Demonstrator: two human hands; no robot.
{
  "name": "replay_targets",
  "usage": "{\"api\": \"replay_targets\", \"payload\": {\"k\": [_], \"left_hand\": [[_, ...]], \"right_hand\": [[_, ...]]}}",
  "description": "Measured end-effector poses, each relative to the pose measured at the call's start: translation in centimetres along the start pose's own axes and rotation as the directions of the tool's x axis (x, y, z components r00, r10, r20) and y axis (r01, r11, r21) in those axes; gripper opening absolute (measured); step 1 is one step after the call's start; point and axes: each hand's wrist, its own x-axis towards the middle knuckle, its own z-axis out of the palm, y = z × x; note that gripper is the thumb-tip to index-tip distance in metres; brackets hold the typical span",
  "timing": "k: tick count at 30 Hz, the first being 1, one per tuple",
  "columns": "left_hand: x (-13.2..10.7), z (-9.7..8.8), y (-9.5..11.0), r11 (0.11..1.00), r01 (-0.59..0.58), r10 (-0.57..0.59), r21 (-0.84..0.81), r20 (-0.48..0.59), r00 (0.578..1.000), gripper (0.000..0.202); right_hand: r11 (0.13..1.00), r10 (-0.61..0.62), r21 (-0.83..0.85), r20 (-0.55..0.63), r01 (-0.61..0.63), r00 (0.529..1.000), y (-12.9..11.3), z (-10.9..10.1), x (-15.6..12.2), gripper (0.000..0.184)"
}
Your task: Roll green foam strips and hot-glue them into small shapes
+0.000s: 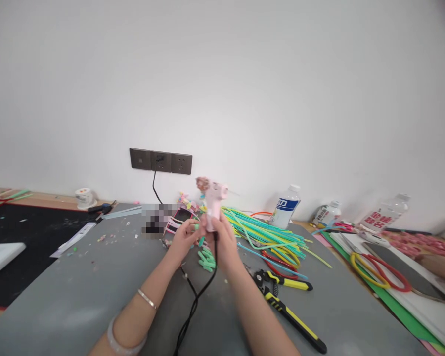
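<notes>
Gripping a pink glue gun (214,199) above the tabletop (107,277)

Clasping the handle (212,216) with the fingers of the right hand (226,247), holding the gun upright and trailing a black cable (197,295) below. Showing a blurred brownish bit (202,184) at the gun's left end. Curling the fingers of the left hand (183,242) just beside the handle, near a small green piece (197,227); being hard to tell whether pinching it. Working over light-green pieces (206,260), left of a bundle of coloured stems (270,235) and yellow-black pliers (278,302).

The right hand (224,242) grips a pink glue gun (214,200), left hand (182,241) just beside
</notes>
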Motion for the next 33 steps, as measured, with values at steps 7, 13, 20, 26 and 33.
{"api": "replay_targets", "payload": {"k": [7, 13, 20, 26, 33], "left_hand": [[0.3, -0.4, 0.2, 0.997, -0.041, 0.045, 0.062, -0.063, 0.997, 0.040], [0.4, -0.6, 0.0, 0.985, -0.080, 0.093, 0.150, -0.082, 0.992, 0.035], [0.4, -0.7, 0.0, 0.972, -0.127, 0.152, 0.199, -0.114, 0.982, 0.032], [0.3, -0.5, 0.0, 0.966, -0.143, 0.170, 0.217, -0.110, 0.979, 0.032], [0.3, -0.5, 0.3, 0.964, -0.130, 0.158, 0.233, -0.109, 0.981, 0.033]], "right_hand": [[0.979, 0.140, 0.147, -0.004, -0.138, 0.990, 0.1, -7.4, -2.4, 0.035], [0.956, 0.254, 0.131, 0.076, -0.263, 0.964, 0.6, -8.1, -4.4, 0.032], [0.931, 0.334, 0.105, 0.146, -0.351, 0.931, 0.4, -7.6, -5.3, 0.037], [0.914, 0.367, 0.125, 0.147, -0.385, 0.919, 0.7, -8.0, -5.3, 0.036], [0.902, 0.405, 0.114, 0.114, -0.417, 0.907, 0.9, -8.0, -5.4, 0.042]]}}
